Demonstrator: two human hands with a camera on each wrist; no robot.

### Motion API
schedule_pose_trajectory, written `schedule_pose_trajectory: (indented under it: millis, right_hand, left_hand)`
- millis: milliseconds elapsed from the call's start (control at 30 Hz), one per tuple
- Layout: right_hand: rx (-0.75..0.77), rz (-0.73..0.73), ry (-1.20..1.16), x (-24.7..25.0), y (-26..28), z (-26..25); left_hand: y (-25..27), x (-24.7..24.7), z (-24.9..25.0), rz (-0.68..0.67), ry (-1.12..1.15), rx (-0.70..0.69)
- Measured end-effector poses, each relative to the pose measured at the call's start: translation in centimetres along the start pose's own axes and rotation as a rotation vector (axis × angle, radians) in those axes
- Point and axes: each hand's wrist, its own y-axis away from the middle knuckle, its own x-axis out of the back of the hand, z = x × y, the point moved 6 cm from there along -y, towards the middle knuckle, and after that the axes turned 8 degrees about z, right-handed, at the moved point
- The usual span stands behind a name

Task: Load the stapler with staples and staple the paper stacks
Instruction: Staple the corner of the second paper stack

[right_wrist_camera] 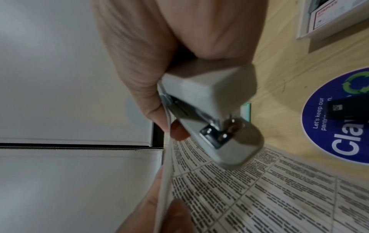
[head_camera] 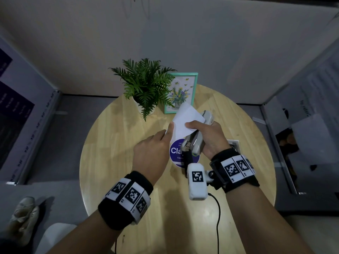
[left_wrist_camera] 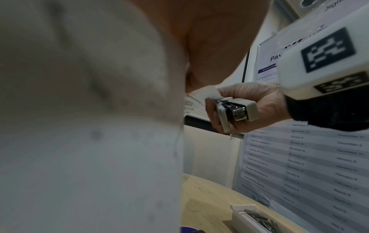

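Right hand (head_camera: 207, 138) squeezes the grey stapler (right_wrist_camera: 209, 110) onto the paper stack (head_camera: 187, 121), left hand (head_camera: 152, 153) pinching its edge; loading looks done, stapling is underway.

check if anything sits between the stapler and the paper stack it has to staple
Nothing visible does. The right hand grips the stapler, whose mouth is already over the paper stack's edge, while the left hand holds the stack.
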Motion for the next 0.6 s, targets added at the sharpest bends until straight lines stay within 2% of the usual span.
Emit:
schedule_pose_trajectory:
  millis: [167, 333, 467, 600]
  right_hand:
    - [-0.005, 0.025, -0.028, 0.3, -0.2, -0.1]
    - [0.008, -0.013, -0.009, 0.2, -0.2, -0.7]
    - [0.036, -0.064, -0.074, -0.1, 0.1, -1.7]
    - [-0.013, -0.108, -0.194, 0.0, 0.1, -2.7]
  left_hand:
    - [0.1, -0.6, -0.4, -0.075, 0.063, 0.036]
    - [-0.2, -1.7, -1.1, -0.281, 0.322, 0.188]
    - [-0.7, -2.1, -1.9, -0.230, 0.645, 0.207]
    - [-1.5, -2.7, -2.5, -0.315, 0.783, 0.296]
